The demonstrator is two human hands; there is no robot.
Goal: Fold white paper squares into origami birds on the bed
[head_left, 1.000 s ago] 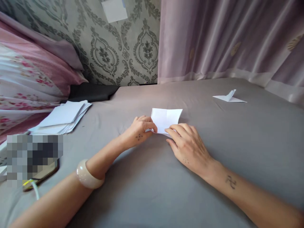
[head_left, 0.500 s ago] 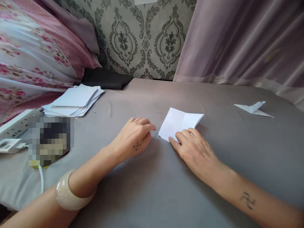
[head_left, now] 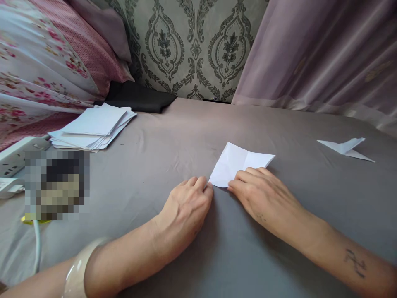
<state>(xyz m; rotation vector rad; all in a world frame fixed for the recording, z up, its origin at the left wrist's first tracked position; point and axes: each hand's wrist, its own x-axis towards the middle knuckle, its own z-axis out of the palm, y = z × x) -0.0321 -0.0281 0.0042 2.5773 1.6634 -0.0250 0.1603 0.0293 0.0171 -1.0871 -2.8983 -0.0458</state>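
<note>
White, creased, sharp-cornered paper (head_left: 231,164) is clamped in the grip of the left hand (head_left: 190,209) and right hand (head_left: 260,192).

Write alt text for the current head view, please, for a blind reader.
The left hand is at one corner of a creased white paper sheet, right hand on its near edge; on grey cloth, a paper stack lies left, a folded paper figure right.
</note>
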